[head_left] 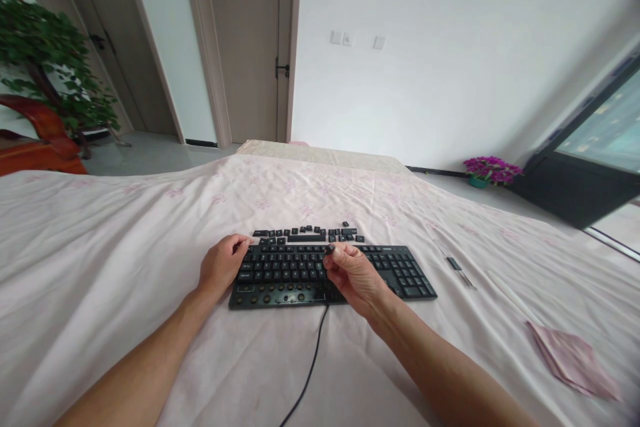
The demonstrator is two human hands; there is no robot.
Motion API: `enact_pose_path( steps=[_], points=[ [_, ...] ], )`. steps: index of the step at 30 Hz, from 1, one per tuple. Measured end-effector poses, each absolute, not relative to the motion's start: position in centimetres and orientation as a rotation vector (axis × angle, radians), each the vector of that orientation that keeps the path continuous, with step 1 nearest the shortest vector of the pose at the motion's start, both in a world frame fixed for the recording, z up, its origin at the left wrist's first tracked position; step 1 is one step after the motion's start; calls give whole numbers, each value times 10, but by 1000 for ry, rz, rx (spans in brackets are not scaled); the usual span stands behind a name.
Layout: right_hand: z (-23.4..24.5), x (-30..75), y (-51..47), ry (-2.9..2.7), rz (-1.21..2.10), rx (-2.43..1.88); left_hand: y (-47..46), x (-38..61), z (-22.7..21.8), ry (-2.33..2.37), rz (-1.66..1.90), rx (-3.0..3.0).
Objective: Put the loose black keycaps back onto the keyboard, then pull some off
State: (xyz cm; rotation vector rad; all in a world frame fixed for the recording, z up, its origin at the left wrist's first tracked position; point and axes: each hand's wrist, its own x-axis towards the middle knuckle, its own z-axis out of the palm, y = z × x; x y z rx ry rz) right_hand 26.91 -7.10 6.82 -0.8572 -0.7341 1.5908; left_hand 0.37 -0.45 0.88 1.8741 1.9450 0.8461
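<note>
A black keyboard (300,265) lies on the cloth, its lower left rows bare of keycaps so that round key mounts show. My left hand (224,261) is closed at the keyboard's upper left edge, fingers curled against it. Above the middle of the keys, my right hand (354,273) pinches a small black keycap (329,249) between thumb and fingers. Behind the keyboard, several loose keycaps (279,233) are spread in rough rows, with the long spacebar (307,238) among them.
A pale pink floral cloth (200,360) covers the wide surface. The keyboard's cable (313,367) runs toward me. At right lie a thin wire tool with a dark handle (454,263) and a folded pink cloth (573,357).
</note>
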Motion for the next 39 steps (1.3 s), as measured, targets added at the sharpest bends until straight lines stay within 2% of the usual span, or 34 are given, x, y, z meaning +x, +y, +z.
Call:
enact_pose_path(
  steps=[6,9,13,16,20,30,39],
  points=[
    [65,262,-78,-655,1660,-851,-5,2,8,1939,863,1896],
    [61,262,-77,-570,1784,-789,-11,8,16,1915,1059,1988],
    [55,256,-78,-534,1909,-740,-33,32,37,1439,1384,2151],
    [50,246,-82,-554,1975,-726,-51,54,51,1100,1379,2133],
    [42,235,-88,-505,2046,-729,-64,67,59,953,1421,2113],
    [38,231,-91,-478,2098,-625,-65,64,58,858,1356,2133],
    [42,235,-88,-525,2085,-723,-63,61,64,905,1397,2334]
  ],
)
